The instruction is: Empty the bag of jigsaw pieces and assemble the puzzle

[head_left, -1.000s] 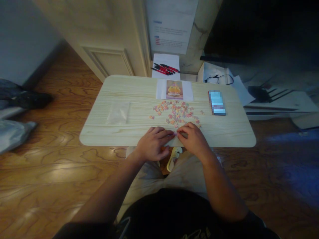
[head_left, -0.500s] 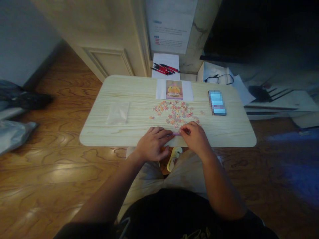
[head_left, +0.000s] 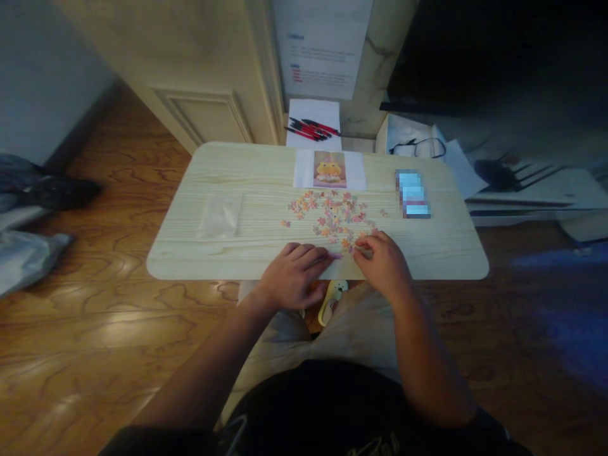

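My left hand [head_left: 297,273] lies palm down at the table's near edge, its fingers stretched out and the thumb apart. Its fingertips touch a small purple puzzle piece [head_left: 337,256]. My right hand [head_left: 384,261] is closed in a pinch at another purple puzzle piece [head_left: 352,249], just right of the first; the fingers partly cover it. Beyond both hands spreads a loose pile of pink, orange and yellow puzzle pieces [head_left: 332,212]. A printed picture [head_left: 330,169] of a yellow figure lies on white paper behind the pile.
On the pale wooden table [head_left: 266,171], a clear plastic bag [head_left: 221,216] lies at left and a phone [head_left: 412,194] at right. Past the far edge, red and black pens [head_left: 312,129] rest on paper. A white box [head_left: 411,134] with a dark cable stands behind the phone.
My right hand has moved a little to the right, away from my left fingertips, with a purple puzzle piece now showing at its fingers. The left hand has stayed in place.
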Available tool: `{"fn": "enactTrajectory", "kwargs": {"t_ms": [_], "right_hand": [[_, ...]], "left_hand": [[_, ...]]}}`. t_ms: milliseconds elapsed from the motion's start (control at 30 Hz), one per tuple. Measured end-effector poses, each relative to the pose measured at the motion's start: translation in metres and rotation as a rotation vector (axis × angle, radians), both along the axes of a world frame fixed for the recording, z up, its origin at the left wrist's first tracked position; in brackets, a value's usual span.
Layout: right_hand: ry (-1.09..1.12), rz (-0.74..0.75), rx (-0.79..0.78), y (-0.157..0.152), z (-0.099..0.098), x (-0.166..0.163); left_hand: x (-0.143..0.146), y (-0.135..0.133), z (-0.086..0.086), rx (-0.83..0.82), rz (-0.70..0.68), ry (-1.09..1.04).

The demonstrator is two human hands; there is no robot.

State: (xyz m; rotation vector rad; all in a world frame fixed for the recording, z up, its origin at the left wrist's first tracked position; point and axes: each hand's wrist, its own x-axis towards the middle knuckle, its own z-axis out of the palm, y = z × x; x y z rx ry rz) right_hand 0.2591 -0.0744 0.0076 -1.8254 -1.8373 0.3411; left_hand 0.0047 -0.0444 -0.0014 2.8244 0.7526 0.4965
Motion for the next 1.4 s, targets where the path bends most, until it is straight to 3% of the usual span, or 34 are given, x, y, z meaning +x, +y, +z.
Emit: {"fn": "enactTrajectory", "kwargs": {"t_ms": [233,467,700,1400], "right_hand": [[0.04,0.055,-0.047,0.001,0.002,-0.002],[0.243,0.157,-0.065,0.001,0.012,-0.007],[0.093,0.295,-0.094,0.014,0.015,-0.013],[0.03,0.215,-0.046,0.011,0.005,-0.018]], "left_hand": [[0.008,-0.003,-0.002,-0.036,0.009,0.003],[0.0,0.003,-0.002,-0.065,0.041,-0.038],[0.0,0.002,-0.004,-0.075,0.048,-0.042],[-0.001,0.002,-0.006,-0.065,0.031,-0.018]]}}
